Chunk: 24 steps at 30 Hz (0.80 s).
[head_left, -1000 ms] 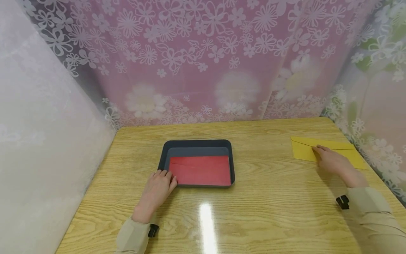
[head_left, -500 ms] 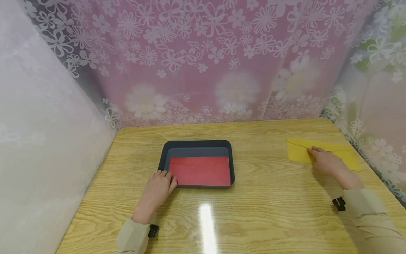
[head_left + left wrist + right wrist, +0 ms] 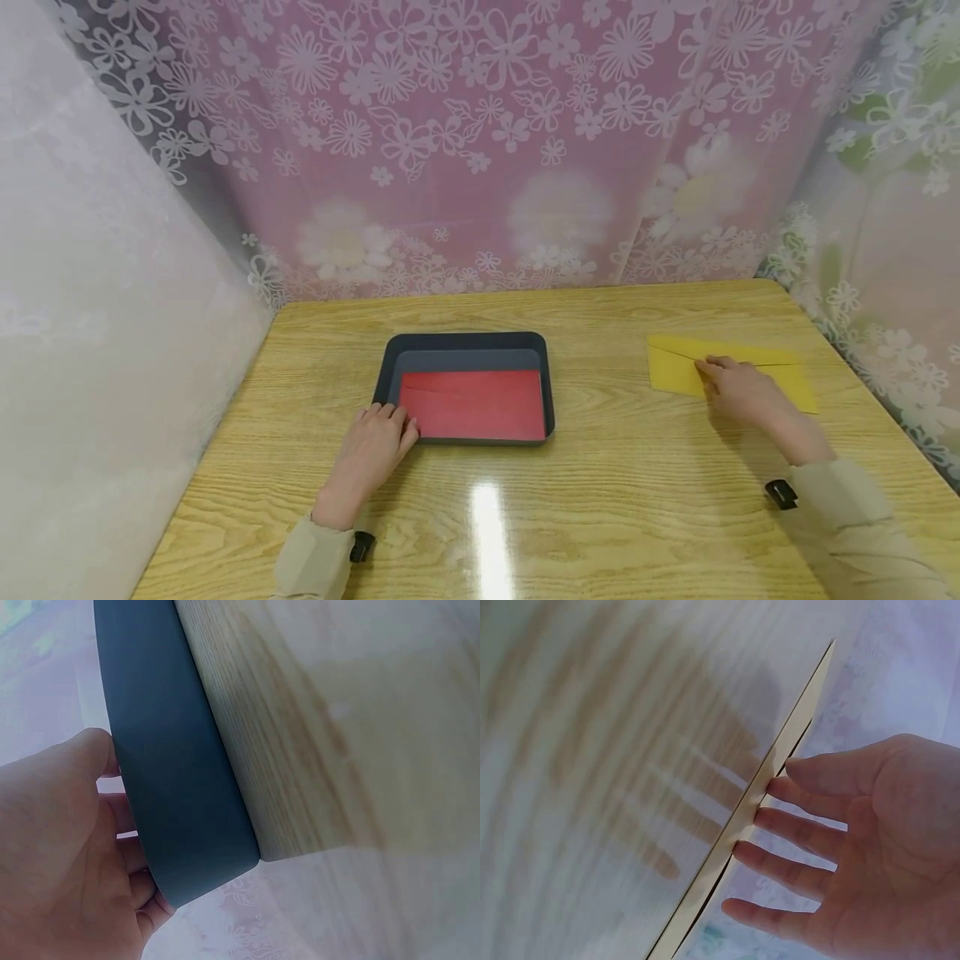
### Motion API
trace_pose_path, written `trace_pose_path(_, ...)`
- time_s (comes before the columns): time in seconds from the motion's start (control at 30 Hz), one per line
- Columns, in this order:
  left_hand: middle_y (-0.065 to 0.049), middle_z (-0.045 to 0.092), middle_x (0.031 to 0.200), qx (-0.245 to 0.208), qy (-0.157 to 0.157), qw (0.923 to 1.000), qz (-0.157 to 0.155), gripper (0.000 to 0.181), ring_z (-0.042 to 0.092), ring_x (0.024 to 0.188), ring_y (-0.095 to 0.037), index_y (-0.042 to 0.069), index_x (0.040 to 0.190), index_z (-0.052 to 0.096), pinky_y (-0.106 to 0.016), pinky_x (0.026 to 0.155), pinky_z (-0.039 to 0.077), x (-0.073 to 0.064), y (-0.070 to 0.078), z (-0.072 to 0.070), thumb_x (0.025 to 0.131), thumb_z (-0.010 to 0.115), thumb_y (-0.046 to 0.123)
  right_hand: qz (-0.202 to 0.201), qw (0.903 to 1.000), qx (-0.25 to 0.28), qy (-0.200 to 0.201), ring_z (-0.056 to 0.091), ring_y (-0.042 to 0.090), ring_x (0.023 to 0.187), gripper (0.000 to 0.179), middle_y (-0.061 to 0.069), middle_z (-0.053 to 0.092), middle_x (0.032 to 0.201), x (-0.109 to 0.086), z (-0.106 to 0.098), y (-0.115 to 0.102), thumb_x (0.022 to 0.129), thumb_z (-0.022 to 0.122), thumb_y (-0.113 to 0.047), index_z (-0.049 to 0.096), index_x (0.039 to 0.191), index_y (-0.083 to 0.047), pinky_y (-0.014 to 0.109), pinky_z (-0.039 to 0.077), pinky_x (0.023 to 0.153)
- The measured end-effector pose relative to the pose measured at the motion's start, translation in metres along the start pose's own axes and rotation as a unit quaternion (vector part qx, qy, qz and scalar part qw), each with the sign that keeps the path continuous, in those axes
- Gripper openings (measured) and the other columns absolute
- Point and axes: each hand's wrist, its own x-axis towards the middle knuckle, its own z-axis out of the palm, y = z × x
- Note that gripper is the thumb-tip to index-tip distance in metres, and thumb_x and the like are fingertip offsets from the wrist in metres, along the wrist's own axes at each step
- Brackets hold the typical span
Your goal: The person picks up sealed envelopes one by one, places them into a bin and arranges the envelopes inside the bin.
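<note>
In the head view, a dark grey tray point(image 3: 465, 342) stands left of the table's middle with a red envelope point(image 3: 476, 408) lying in it. My left hand point(image 3: 369, 446) holds the tray's near left corner; the left wrist view shows the thumb and fingertips against the upper edge of its wall point(image 3: 165, 742). On the right, a yellow envelope point(image 3: 671, 367) lies flat or nearly flat on the tabletop. My right hand point(image 3: 750, 398) rests on it, covering part of its near edge. Seen from the right wrist, fairly straight fingers point(image 3: 802, 832) touch the envelope's upper face point(image 3: 795, 727).
The wooden table point(image 3: 600, 508) has a bright light reflection point(image 3: 489, 533) near its front. Bare wood separates the tray from the yellow envelope. A pink flowered curtain point(image 3: 480, 150) hangs along the back, with pale sheets on the left and right.
My right hand has slid the yellow envelope leftward and slightly nearer across the table. The left hand, the tray and the red envelope have stayed put.
</note>
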Motion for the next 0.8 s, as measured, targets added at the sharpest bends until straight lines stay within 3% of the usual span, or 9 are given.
trace_pose_path(0.27,0.001,0.036,0.063,-0.003,-0.002,1.0000,-0.003,0.040,0.034,0.061,-0.017,0.015,0.067,0.042,-0.031,0.063,0.031,0.000,0.000,0.000,0.099,0.063,0.020,-0.030,0.9994,0.001,0.014,0.058,0.057,0.108,0.045,0.039,0.050,0.134,0.000,0.004,-0.025,0.098,0.060,-0.009,0.052,0.137,0.013,0.059,0.053,0.078)
trace_pose_path(0.4,0.002,0.035,0.063,-0.003,0.007,1.0000,0.001,0.040,0.034,0.060,-0.017,0.015,0.066,0.041,-0.031,0.063,0.031,0.000,0.000,0.000,0.098,0.064,0.019,-0.044,0.9988,-0.002,0.023,0.058,0.057,0.107,0.044,0.035,0.054,0.133,-0.001,0.006,-0.040,0.098,0.061,-0.012,0.056,0.136,0.010,0.060,0.052,0.078)
trace_pose_path(0.63,0.002,0.035,0.062,-0.011,0.007,0.9999,0.000,0.041,0.034,0.060,-0.018,0.015,0.066,0.040,-0.031,0.063,0.031,-0.001,0.000,0.002,0.098,0.066,0.018,-0.070,0.9961,-0.020,0.050,0.062,0.052,0.096,0.042,0.029,0.058,0.128,-0.003,0.010,-0.061,0.096,0.066,-0.014,0.061,0.133,0.005,0.051,0.054,0.062)
trace_pose_path(0.8,0.002,0.036,0.063,-0.006,0.002,1.0000,-0.003,0.040,0.034,0.060,-0.018,0.015,0.067,0.041,-0.031,0.063,0.032,0.000,-0.001,0.002,0.098,0.065,0.019,-0.081,0.9946,-0.028,0.058,0.062,0.050,0.095,0.042,0.027,0.060,0.126,-0.006,0.012,-0.075,0.095,0.069,-0.016,0.062,0.132,0.003,0.052,0.055,0.064)
